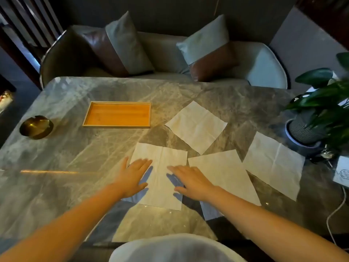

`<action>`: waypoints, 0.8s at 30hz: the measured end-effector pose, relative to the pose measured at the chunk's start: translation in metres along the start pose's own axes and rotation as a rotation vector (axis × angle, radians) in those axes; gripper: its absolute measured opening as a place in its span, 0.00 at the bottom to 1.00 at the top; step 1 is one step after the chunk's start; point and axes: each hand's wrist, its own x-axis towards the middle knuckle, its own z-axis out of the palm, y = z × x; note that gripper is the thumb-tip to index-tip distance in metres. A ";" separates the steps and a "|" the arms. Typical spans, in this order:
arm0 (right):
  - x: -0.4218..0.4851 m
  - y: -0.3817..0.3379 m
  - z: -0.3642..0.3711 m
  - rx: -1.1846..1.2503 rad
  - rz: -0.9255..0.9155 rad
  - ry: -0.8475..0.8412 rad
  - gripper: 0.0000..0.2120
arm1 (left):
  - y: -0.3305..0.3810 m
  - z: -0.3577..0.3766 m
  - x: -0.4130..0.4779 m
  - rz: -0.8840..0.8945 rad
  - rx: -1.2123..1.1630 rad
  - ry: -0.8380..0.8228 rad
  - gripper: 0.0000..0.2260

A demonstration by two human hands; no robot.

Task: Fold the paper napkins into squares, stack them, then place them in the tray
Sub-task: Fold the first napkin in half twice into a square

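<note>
The near napkin point(160, 174) lies unfolded on the table point(75, 148), both hands flat on it, fingers spread, gripping nothing: left hand point(133, 176), right hand point(190, 181). 3 more napkins wait at right; the tray point(117, 126) sits empty beyond. Judged: first fold starting; next, lift 1 edge and match corners.

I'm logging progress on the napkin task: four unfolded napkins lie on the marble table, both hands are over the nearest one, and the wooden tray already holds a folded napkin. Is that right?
Not quite. The head view shows the wooden tray empty, with no folded napkin in it. The rest holds: four unfolded napkins lie on the marble table, and the left hand and right hand are over the nearest napkin.
</note>
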 end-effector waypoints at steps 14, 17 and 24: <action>-0.002 -0.010 0.062 0.289 0.247 0.141 0.02 | -0.030 0.056 0.001 0.010 -0.242 0.030 0.24; 0.000 0.002 0.051 0.447 0.267 0.134 0.02 | -0.034 0.060 -0.005 -0.006 -0.249 -0.009 0.29; -0.022 0.013 0.041 0.694 0.251 0.134 0.04 | -0.025 0.068 -0.021 0.043 -0.421 0.223 0.27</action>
